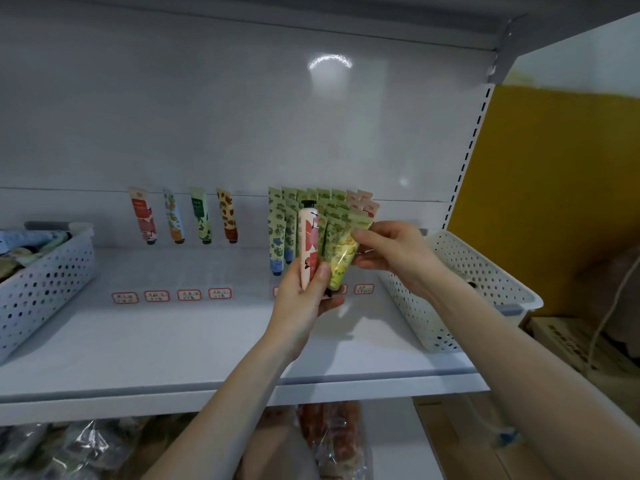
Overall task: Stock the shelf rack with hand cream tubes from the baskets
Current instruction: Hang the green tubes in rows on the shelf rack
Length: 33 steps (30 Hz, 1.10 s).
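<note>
While your left hand (pixel 304 299) is wrapped round the pale pink plastic tube with a red flower print (pixel 309 244), black cap up, your right hand (pixel 391 254) pinches the flat crimped end of the yellow-green plastic tube (pixel 341 263) right beside it; so that's two tubes in two hands, held just in front of the packed block of green leaf-print tubes (pixel 332 209) on the white metal shelf (pixel 173 341). Whether your left fingers also catch the yellow-green one's bottom, can't tell; that end sits behind your thumb.

Counting the rest: four single tubes lean on the white back panel (pixel 242 133) further left, caps down; a red patterned tube (pixel 143 216), a blue-and-orange tube (pixel 173 218), a green tube (pixel 200 216), a brown spotted tube (pixel 227 216); four red-bordered paper labels (pixel 156 296) sit in a row in front of them. Two perforated baskets; the pale blue plastic basket (pixel 45 282) at the left end with tubes piled in it, the white plastic basket (pixel 485 271) at the right end, just past your right wrist.

Hard bits: the green block overlaps too much for a headcount; a few peach tubes (pixel 363 200) peek out at its back right; only one label over there (pixel 363 289) shows whole, the others are covered by your hands; the writing's too small to read; the blue basket is cut off by the frame edge; under the shelf, blurry clear-wrapped packets (pixel 332 434).
</note>
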Motion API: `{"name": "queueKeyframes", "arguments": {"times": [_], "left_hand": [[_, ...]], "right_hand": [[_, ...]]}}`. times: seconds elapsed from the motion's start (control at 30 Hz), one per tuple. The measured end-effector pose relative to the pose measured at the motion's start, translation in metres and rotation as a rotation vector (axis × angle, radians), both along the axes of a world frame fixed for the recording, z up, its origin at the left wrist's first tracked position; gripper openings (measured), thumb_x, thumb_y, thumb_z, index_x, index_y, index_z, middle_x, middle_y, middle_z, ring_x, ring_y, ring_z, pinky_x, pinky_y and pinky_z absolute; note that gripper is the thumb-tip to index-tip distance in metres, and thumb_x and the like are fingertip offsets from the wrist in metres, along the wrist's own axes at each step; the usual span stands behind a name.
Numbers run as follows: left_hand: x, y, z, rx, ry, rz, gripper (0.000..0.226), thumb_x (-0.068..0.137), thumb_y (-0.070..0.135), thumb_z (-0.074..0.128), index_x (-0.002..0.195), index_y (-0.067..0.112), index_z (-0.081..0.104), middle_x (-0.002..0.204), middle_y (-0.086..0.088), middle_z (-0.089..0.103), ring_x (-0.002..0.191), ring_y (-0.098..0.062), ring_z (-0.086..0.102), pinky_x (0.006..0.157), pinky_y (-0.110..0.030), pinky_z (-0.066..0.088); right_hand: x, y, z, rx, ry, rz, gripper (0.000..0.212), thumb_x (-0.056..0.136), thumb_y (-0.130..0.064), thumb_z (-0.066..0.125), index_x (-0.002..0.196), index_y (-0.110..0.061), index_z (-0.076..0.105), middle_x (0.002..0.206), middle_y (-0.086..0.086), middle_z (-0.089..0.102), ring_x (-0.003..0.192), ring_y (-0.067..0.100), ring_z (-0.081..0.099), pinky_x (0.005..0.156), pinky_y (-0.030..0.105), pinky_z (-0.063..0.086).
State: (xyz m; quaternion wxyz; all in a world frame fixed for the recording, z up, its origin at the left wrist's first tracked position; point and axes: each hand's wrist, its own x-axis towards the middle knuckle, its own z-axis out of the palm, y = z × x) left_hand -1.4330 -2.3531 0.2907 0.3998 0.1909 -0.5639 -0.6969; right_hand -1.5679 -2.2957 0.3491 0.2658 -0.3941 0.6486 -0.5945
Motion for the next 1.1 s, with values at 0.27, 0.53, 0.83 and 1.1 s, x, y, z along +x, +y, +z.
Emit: {"name": "queueKeyframes", "arguments": {"times": [0.27, 0.53, 0.83, 1.1], "left_hand": [[0.010, -0.018, -0.008, 0.000, -0.070, 0.117, 0.018, 0.095, 0.028, 0.044, 0.089, 0.013, 0.053, 0.073, -0.002, 0.052, 0.066, -0.012, 0.058, 0.056, -0.021, 0.054], [0.038, -0.036, -0.020, -0.110, -0.152, 0.236, 0.015, 0.097, 0.028, 0.043, 0.085, 0.019, 0.045, 0.058, 0.005, 0.037, 0.045, -0.004, 0.038, 0.046, -0.023, 0.036], [0.054, -0.046, -0.023, 0.018, -0.114, 0.179, 0.027, 0.099, 0.036, 0.028, 0.097, 0.022, 0.051, 0.062, 0.001, 0.035, 0.047, -0.007, 0.035, 0.046, -0.021, 0.034], [0.062, -0.052, -0.027, 0.027, -0.115, 0.147, 0.025, 0.100, 0.033, 0.029, 0.099, 0.023, 0.052, 0.064, 0.000, 0.040, 0.051, -0.009, 0.040, 0.049, -0.023, 0.037]], "right_hand": [[-0.030, -0.008, 0.011, -0.045, 0.169, -0.148, 0.014, 0.086, -0.004, 0.062, 0.072, -0.004, 0.060, 0.074, 0.009, 0.067, 0.057, 0.008, 0.068, 0.057, 0.014, 0.053], [-0.016, -0.052, -0.013, 0.055, 0.504, -0.212, 0.029, 0.085, -0.012, 0.061, 0.059, -0.008, 0.047, 0.059, 0.009, 0.062, 0.059, 0.015, 0.066, 0.060, 0.026, 0.050], [0.011, -0.090, -0.031, 0.151, 0.648, -0.167, 0.038, 0.093, -0.013, 0.051, 0.059, -0.017, 0.034, 0.064, 0.011, 0.051, 0.057, 0.022, 0.045, 0.054, 0.027, 0.028], [0.009, -0.110, -0.039, 0.303, 0.705, -0.189, 0.040, 0.094, -0.012, 0.050, 0.059, -0.016, 0.032, 0.058, 0.000, 0.038, 0.051, 0.011, 0.032, 0.046, 0.024, 0.023]]}}
